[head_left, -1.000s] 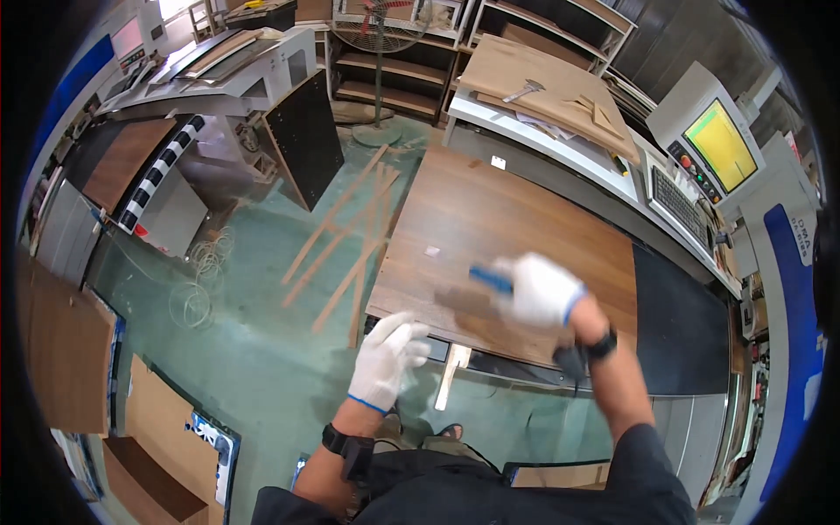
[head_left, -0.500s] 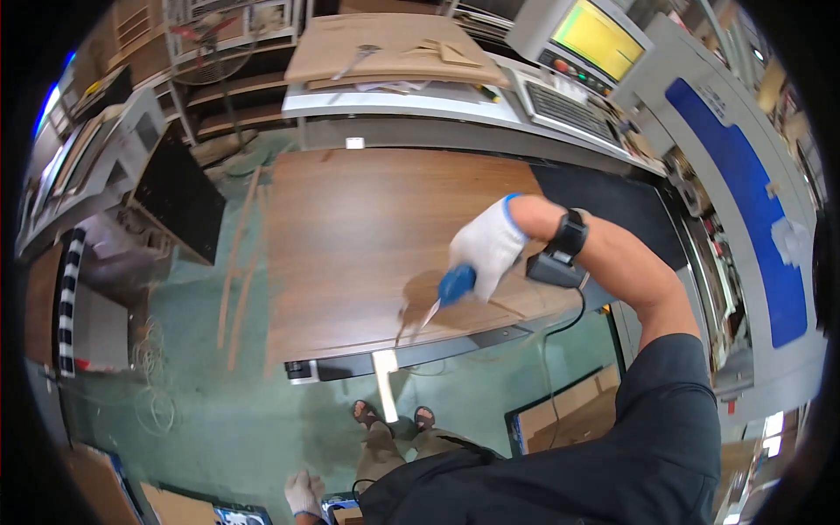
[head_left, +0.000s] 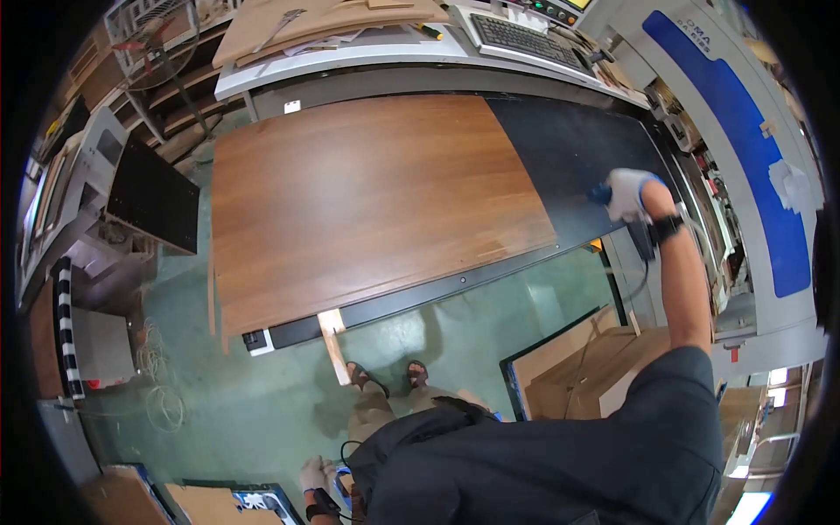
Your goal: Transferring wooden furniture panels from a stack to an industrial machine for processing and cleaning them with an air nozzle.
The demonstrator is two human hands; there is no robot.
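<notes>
- R hand, in a white glove, is reaching out over the black machine bed, arm extended fwd and to the right.
- Fingers are wrapping shut around a blue-handled tool; only the blue end is showing at the glove's left edge, tip not visible, so tool type cannot be told.
- Black wrist strap is sitting on the R forearm just behind the glove.
- Tool and R hand are positioned right of the wood panel, apart from it, over the bare black area.
- Wood panel is lying flat on the bed, brown grain face up, covering the bed's left and centre portions; front edge is overhanging the black front rail.
- L hand, also white-gloved, is hanging low beside the body at the frame's lower edge, near the green floor; whether it is open or closed cannot be told, nothing seen in it.
- Keyboard is sitting on the grey console behind the bed.
- Light wood strip is lying on the floor below the rail, near the person's feet.
</notes>
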